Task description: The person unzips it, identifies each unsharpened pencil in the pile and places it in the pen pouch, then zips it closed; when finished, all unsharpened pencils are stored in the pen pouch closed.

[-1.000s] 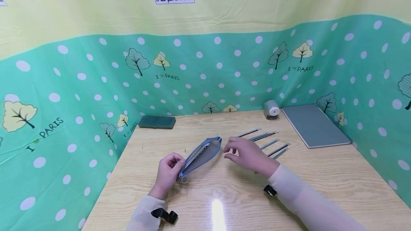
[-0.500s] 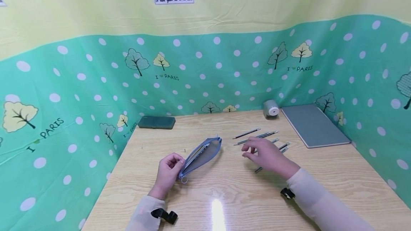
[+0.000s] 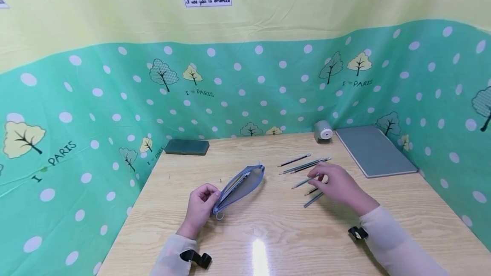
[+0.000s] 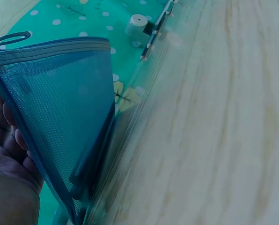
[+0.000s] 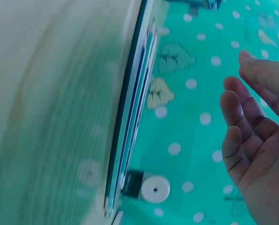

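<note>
My left hand (image 3: 199, 208) pinches the near end of a blue mesh zip pouch (image 3: 251, 185), its mouth spread apart. A few pencils (image 3: 235, 185) lie inside; in the left wrist view they show as dark shapes through the mesh (image 4: 64, 93). My right hand (image 3: 339, 184) hovers over loose pencils on the table, thumb and fingers apart. Nothing is between them in the right wrist view, where the hand (image 5: 261, 126) is relaxed. One pencil (image 3: 301, 183) and a lower one (image 3: 314, 199) run partly hidden beneath it. Farther back lies a dark pencil (image 3: 294, 160) beside others.
A pencil sharpener (image 3: 323, 132) stands at the back, next to a grey flat board or notebook (image 3: 376, 150) on the right. At the back left lies a dark green case (image 3: 186, 147). A patterned curtain (image 3: 238, 88) encloses the wooden table (image 3: 215, 246).
My right hand has moved right, from beside the pouch to over the loose pencils, uncovering the ones farther back. The left hand and pouch have stayed put.
</note>
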`<act>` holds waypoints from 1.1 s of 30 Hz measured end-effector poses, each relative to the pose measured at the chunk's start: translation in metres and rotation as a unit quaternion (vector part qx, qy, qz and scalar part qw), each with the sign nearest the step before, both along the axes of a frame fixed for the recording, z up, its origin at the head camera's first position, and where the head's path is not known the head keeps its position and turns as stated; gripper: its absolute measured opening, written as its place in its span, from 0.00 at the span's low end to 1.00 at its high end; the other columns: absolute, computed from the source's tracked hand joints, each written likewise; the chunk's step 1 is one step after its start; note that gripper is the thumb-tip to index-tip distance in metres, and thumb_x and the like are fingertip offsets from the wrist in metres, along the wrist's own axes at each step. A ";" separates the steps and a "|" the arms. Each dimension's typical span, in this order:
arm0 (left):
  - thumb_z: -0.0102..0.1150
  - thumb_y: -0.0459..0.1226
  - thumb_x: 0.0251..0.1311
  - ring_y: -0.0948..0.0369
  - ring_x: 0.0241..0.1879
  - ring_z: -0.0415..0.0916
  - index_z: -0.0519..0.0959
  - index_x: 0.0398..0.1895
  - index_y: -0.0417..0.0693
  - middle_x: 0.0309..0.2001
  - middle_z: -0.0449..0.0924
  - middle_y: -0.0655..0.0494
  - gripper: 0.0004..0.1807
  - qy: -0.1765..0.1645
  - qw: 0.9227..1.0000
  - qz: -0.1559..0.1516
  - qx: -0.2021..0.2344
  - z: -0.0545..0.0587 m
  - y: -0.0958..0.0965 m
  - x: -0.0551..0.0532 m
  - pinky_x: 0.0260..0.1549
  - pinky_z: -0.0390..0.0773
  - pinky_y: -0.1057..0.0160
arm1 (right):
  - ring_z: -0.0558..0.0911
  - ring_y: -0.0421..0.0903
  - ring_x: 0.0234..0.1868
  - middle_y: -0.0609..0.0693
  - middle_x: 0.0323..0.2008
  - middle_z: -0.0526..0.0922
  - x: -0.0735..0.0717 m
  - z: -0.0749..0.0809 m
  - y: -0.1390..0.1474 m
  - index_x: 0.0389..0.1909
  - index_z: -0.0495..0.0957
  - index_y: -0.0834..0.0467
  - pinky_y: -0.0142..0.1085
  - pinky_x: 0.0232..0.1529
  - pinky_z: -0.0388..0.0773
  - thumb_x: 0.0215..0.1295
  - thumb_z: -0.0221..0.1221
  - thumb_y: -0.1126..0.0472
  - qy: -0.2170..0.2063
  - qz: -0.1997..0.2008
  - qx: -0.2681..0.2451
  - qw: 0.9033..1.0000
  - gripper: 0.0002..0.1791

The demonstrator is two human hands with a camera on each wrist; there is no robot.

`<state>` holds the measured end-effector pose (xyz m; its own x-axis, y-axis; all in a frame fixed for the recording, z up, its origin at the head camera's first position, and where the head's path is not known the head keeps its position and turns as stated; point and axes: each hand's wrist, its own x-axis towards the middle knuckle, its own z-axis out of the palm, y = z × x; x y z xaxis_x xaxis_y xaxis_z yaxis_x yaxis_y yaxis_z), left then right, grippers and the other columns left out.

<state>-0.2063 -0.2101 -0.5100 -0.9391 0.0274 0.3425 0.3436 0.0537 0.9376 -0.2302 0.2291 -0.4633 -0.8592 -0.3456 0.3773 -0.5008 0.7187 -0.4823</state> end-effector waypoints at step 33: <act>0.63 0.23 0.67 0.65 0.27 0.75 0.80 0.34 0.31 0.31 0.83 0.51 0.02 0.011 1.000 -0.001 -0.004 -0.003 -0.001 -0.002 0.29 0.75 0.69 | 0.82 0.43 0.39 0.47 0.40 0.85 -0.015 -0.025 0.049 0.42 0.87 0.55 0.39 0.39 0.80 0.58 0.74 0.69 -0.093 -0.014 0.010 0.995 0.13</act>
<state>-0.2081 -0.2108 -0.5125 -0.9310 0.0321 0.3637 0.3651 0.0610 0.9290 -0.2453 0.2782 -0.4885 -0.9235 -0.3254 0.2034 -0.3827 0.7417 -0.5509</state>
